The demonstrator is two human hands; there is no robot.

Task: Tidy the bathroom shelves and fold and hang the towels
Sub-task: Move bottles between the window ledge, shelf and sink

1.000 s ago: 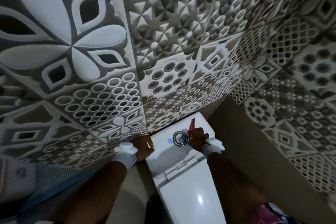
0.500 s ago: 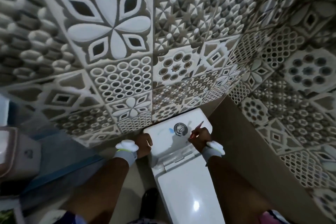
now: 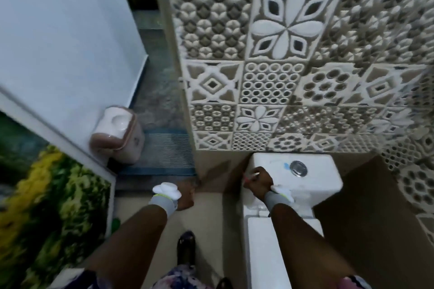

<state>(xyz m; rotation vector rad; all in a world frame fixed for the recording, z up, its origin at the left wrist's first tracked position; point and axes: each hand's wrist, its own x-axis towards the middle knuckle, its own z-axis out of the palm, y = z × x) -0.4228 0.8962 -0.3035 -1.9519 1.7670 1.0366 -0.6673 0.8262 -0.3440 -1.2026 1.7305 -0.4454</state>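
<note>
The right hand [image 3: 257,180], low in the centre of the frame, is clamped on a thin red item [image 3: 246,178]. Only a short bit of it sticks out past the knuckles, too small and blurred to say what it is. The hand is over the left front corner of the white cistern [image 3: 324,171]; whether it touches the top I cannot tell. To its right on the cistern top are a blue smear [image 3: 287,166] and the chrome flush button [image 3: 297,168]. The closed toilet lid [image 3: 265,253] runs down toward the bottom edge under the forearm.

The left hand [image 3: 185,197] hangs lower and further left, over bare floor. Only its back shows, with the fingers hidden, so I cannot tell whether they are apart or curled. Nothing shows in it.

Further out, the patterned tile wall [image 3: 288,30] fills the upper right. At centre left a pink-lidded bin [image 3: 119,134] stands at the foot of a white door [image 3: 58,30], beside a blue ribbed mat [image 3: 164,148]. No shelf or towel shows anywhere in the frame.

My reading is that this is the tidying half of the task: a stray item lifted off the cistern and now on its way to where it belongs. The towels look not yet begun. The next move calls for keeping the pinch firm on so thin a thing and finding its place. That is the bin at centre left if it is rubbish, or a shelf somewhere out of view if it is to be kept. The left hand, if free, could lift the bin's lid.
</note>
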